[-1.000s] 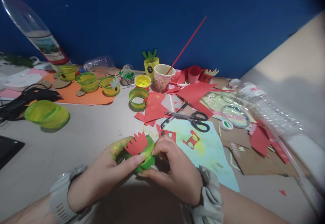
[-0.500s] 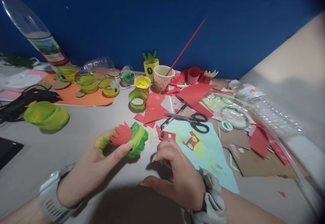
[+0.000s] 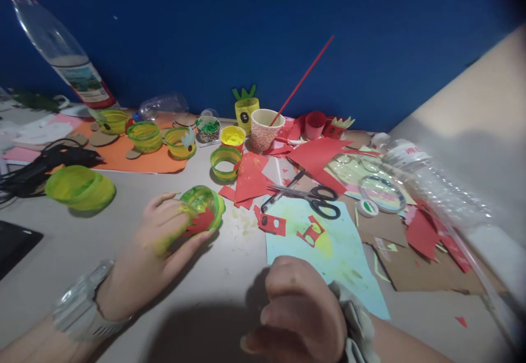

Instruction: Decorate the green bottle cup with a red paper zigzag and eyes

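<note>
My left hand (image 3: 164, 242), smeared with green-yellow paint, is closed on a green-painted cup (image 3: 219, 209) that looks like a cut bottle base. Its mouth is tilted upward. A jagged red paper piece (image 3: 201, 221) shows at the cup's near side, by the thumb. To the right, my right hand (image 3: 304, 311) hangs over the table, fingers loosely curled and apart, nothing visible in them. Beyond it, a light blue sheet (image 3: 296, 259) bears red paper cutouts (image 3: 272, 224). Scissors (image 3: 316, 196) with black handles and a pen (image 3: 283, 190) lie above these.
Green-yellow painted cups (image 3: 144, 137) stand at the back left, partly on orange paper (image 3: 143, 164). Yellow paint (image 3: 233, 136) and a patterned cup (image 3: 265, 132) with a red stick are in the middle. A tall bottle (image 3: 78, 72) stands left; a clear bottle (image 3: 444, 182) lies right.
My left hand has turned the cup so its mouth faces up, moving slightly left and upward. My right hand has dropped lower and away from the cup. The view has shifted slightly.
</note>
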`<state>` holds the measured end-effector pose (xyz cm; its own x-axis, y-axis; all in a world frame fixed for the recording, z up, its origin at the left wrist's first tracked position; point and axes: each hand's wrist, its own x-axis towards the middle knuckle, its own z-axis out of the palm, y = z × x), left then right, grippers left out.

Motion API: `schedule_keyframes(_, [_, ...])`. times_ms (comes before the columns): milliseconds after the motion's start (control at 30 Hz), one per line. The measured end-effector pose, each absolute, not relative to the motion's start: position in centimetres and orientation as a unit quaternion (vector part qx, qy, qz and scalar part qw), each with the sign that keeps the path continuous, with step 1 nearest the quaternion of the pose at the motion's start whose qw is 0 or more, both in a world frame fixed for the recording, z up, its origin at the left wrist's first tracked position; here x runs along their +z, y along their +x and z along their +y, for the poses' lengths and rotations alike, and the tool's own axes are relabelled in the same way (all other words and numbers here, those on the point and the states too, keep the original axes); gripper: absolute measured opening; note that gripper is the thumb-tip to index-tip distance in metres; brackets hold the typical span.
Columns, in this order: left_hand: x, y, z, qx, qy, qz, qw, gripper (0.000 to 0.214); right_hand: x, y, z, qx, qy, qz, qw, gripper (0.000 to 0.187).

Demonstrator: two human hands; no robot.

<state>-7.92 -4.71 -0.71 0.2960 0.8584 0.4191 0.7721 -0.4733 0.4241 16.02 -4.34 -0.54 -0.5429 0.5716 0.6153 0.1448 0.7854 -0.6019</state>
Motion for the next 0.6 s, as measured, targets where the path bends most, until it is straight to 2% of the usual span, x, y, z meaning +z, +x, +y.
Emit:
schedule_keyframes(100, [-0.6, -8.3, -4.2, 0.246, 0.828, 0.504, 0.004, 0.017, -0.3, 15.7, -4.5, 0.245, -0.210, -0.858, 0.400, 0.029])
schedule_keyframes(200, [-0.7, -8.3, -3.9, 0.206, 0.838, 0.505, -0.017, 0.019, -0.4, 15.6, -4.2, 0.238, -0.216, -0.879, 0.351, 0.025])
schedule_keyframes(367, [-0.8, -8.6, -3.5, 0.195, 0.835, 0.514, -0.007, 0.021, -0.3, 16.2, -2.4, 0.283, -0.462, -0.778, 0.317, 0.015])
schedule_keyframes(600, [-0.7, -8.8, -3.1, 0.253, 0.805, 0.537, -0.014, 0.022, -0.1, 17.9, 0.4, 0.204, -0.556, -0.786, 0.178, 0.018])
